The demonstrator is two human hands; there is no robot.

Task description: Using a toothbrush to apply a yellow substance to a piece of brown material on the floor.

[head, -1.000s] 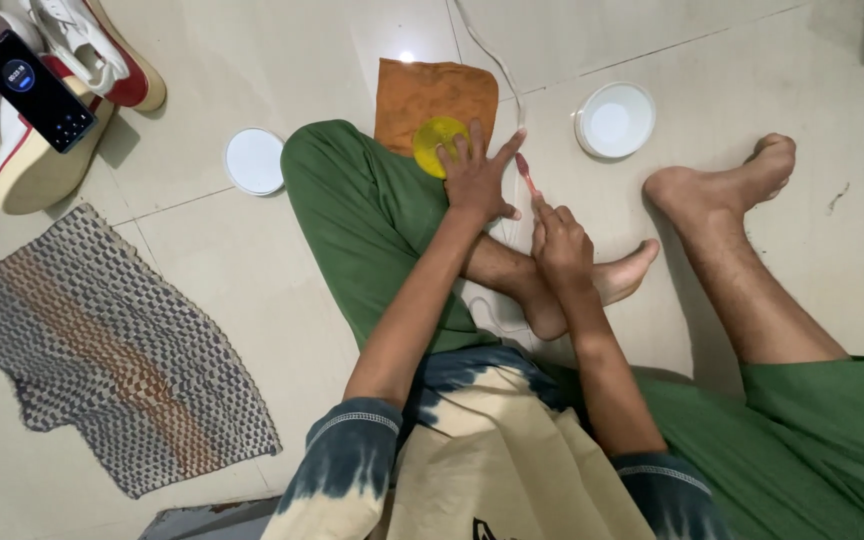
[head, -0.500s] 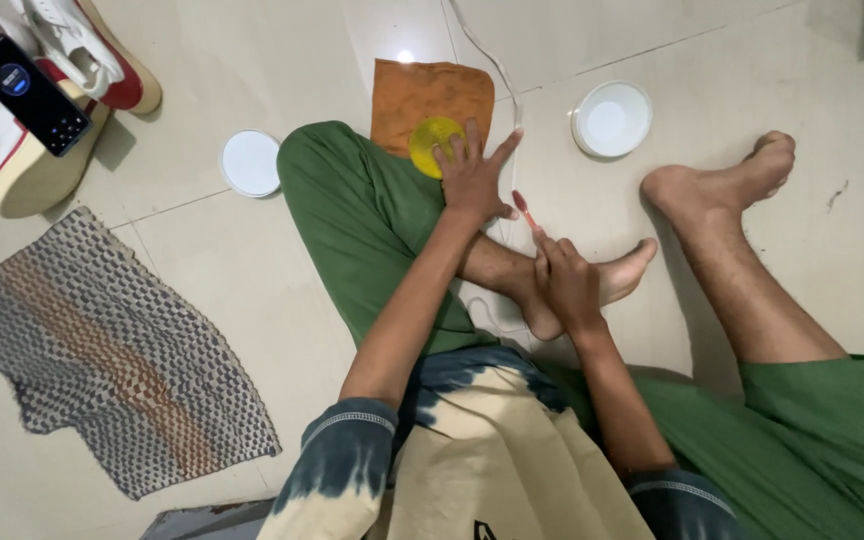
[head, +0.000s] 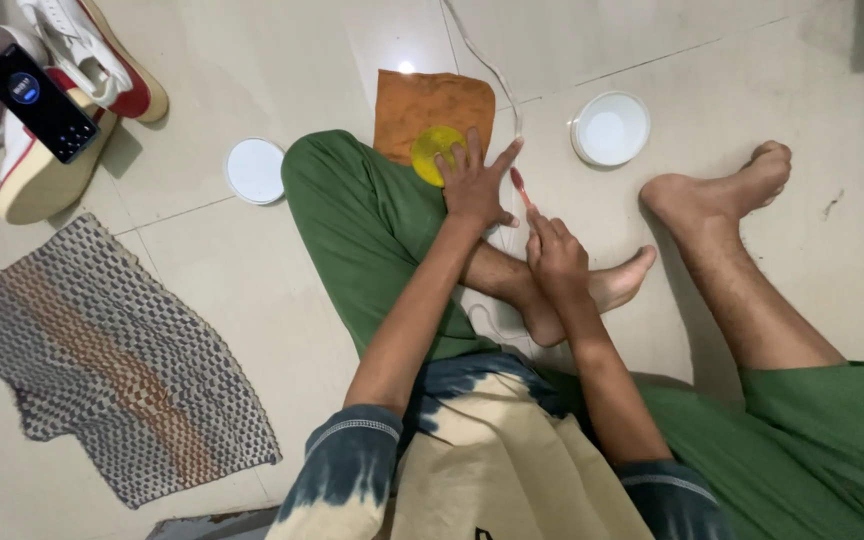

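Seen from above, a person sits on a tiled floor (head: 252, 300). Left hand (head: 474, 185), fingers spread wide and flat, presses a yellow disc (head: 432, 152) on an orange cloth (head: 422, 100) at upper centre. Right hand (head: 555, 258) pinches a thin red stick (head: 520, 186). 1 shallow white bowl (head: 610, 128) at upper right looks empty; a white lid (head: 255, 170) lies left.

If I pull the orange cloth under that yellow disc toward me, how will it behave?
Probably floppy: the orange cloth lies flat and thin on the tiled floor. It may slide easily, since the tiles look glossy. The yellow disc, under the left hand, likely pins one edge, so it may bunch.
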